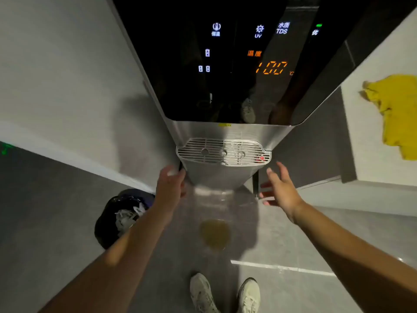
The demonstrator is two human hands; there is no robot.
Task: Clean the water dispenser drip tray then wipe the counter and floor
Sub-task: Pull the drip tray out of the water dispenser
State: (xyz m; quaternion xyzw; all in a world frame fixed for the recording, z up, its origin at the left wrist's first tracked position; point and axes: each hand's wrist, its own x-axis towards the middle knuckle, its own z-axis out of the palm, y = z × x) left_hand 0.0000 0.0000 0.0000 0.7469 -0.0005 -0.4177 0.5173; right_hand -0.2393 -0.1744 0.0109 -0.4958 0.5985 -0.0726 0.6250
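Note:
A tall water dispenser point(225, 64) with a black lit panel reading 100 stands before me. Its silver drip tray point(223, 152), with a slotted grille, juts out below the panel. My left hand point(170, 184) touches the dispenser's left side just under the tray, fingers curled against the edge. My right hand point(279, 188) hovers open at the right side, fingers spread, apart from the body. A yellowish puddle point(214, 233) lies on the grey floor below the tray. A yellow cloth point(397, 114) lies on the white counter point(370, 154) at the right.
A black bin point(121, 218) with crumpled paper stands on the floor at the left, beside the white wall point(67, 86). My two pale shoes point(225, 294) stand just behind the puddle. A pale seam line point(282, 267) crosses the floor tiles at the right.

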